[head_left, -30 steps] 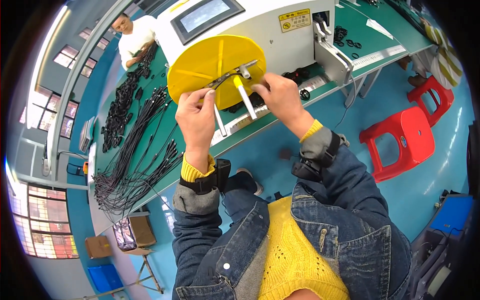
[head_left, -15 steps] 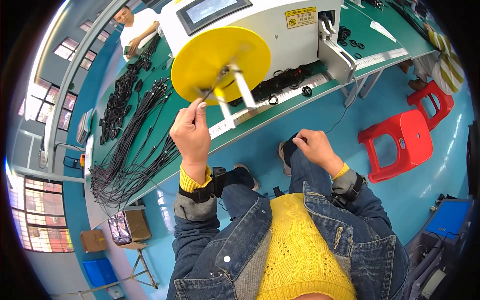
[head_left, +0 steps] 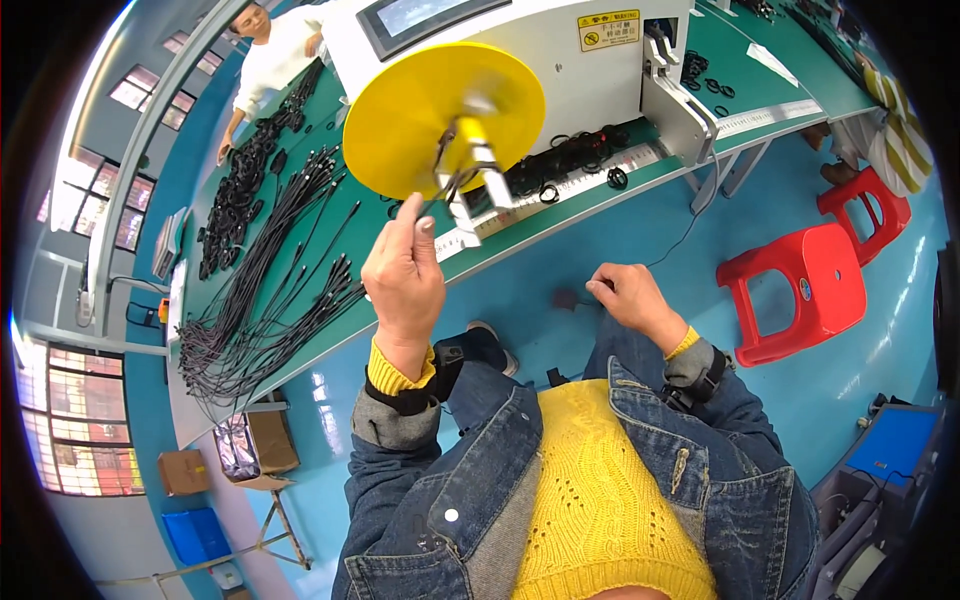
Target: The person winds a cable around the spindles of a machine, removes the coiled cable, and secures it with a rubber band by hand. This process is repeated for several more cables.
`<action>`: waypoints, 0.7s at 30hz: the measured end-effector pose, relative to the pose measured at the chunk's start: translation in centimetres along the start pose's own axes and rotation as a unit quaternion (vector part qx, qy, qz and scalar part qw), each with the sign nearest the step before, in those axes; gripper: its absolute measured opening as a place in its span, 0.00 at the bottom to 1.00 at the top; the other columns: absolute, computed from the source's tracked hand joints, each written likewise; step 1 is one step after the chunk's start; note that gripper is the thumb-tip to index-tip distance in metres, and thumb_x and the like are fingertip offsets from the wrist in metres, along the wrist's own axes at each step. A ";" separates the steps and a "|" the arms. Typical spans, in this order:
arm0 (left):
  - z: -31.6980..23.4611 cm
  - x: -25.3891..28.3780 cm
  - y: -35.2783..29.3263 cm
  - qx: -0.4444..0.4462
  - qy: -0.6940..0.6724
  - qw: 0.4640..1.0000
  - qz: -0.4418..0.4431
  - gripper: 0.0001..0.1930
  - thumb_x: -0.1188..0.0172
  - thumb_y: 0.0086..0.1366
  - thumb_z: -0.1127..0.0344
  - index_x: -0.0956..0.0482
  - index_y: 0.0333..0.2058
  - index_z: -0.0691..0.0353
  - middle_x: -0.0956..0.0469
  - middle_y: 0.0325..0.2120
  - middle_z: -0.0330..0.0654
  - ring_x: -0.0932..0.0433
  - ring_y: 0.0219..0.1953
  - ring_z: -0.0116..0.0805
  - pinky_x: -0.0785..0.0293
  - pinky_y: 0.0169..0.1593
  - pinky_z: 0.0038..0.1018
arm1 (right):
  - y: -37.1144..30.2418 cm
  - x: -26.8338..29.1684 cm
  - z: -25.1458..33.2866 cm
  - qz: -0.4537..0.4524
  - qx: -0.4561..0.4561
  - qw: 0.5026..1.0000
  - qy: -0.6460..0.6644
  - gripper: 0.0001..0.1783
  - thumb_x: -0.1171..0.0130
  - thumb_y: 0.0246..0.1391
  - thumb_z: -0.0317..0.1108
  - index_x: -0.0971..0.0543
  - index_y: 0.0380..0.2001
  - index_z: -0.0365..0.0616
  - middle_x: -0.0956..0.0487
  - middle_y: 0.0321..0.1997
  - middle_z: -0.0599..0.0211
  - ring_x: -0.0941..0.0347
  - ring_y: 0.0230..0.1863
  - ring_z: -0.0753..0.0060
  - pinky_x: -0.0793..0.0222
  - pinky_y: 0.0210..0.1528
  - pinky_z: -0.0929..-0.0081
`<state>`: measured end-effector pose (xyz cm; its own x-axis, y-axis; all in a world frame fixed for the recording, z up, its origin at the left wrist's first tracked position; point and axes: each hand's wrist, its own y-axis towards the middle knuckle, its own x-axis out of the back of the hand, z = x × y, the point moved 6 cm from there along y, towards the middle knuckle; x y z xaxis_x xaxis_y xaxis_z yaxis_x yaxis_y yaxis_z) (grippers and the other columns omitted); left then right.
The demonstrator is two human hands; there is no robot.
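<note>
Head: one disc point(head_left: 400, 125), two posts point(head_left: 495, 187); left hand point(head_left: 405, 285) beside, grip unclear; right hand point(head_left: 637, 298) curled.

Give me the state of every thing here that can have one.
Yellow disc: prongs blurred, apparently turning
Dark cable at disc: blurred
Screen: lit
Long black cables: loose, fanned out
Black coils: wound, piled
Cardboard box: open
Nearer red stool: upright, unoccupied
Left hand: raised near cable, grip unclear
Right hand: fingers curled, away from disc

Blue denim jacket point(head_left: 745, 530), grey turned-up cuffs point(head_left: 390, 424), yellow knit sweater point(head_left: 605, 490), black wrist straps point(head_left: 410, 401)
</note>
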<state>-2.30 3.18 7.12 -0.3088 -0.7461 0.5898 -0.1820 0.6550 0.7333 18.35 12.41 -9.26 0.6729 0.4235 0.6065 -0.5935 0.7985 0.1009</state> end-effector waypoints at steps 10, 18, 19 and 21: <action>-2.3 -2.1 0.7 0.031 -0.073 0.996 0.035 0.16 0.52 0.64 0.69 0.31 0.48 0.71 0.28 0.24 0.49 0.27 0.25 0.40 0.30 0.29 0.29 | 2.7 2.9 4.2 -0.101 0.154 0.981 0.068 0.08 0.43 0.45 0.32 0.25 0.22 0.38 0.27 0.17 0.57 0.30 0.19 0.60 0.35 0.22 0.71; -5.8 -3.2 2.9 -0.004 0.047 0.991 0.124 0.21 0.54 0.65 0.62 0.36 0.51 0.73 0.32 0.36 0.55 0.27 0.33 0.48 0.29 0.35 0.33 | 5.8 6.3 11.7 -0.144 0.240 0.955 0.098 0.12 0.37 0.43 0.35 0.26 0.25 0.38 0.28 0.17 0.61 0.31 0.18 0.67 0.36 0.21 0.75; -5.8 -3.5 3.1 0.021 0.066 0.986 0.150 0.23 0.54 0.65 0.61 0.39 0.52 0.74 0.33 0.39 0.58 0.27 0.36 0.51 0.29 0.38 0.34 | 6.5 6.0 11.4 -0.122 0.233 0.962 0.077 0.15 0.35 0.41 0.37 0.26 0.27 0.38 0.27 0.19 0.61 0.30 0.20 0.68 0.36 0.21 0.76; -5.5 -3.8 3.2 0.046 0.087 0.980 0.175 0.25 0.55 0.65 0.60 0.41 0.53 0.75 0.34 0.43 0.60 0.27 0.39 0.54 0.29 0.41 0.35 | 7.6 6.1 11.0 -0.100 0.226 0.967 0.058 0.18 0.34 0.39 0.39 0.26 0.29 0.38 0.26 0.22 0.61 0.29 0.22 0.69 0.36 0.22 0.76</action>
<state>3.41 7.45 9.06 -0.2047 -0.4768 0.8548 -0.1792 0.8768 0.4461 13.08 16.34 3.85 0.8237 0.3459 0.4493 -0.5610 0.6124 0.5570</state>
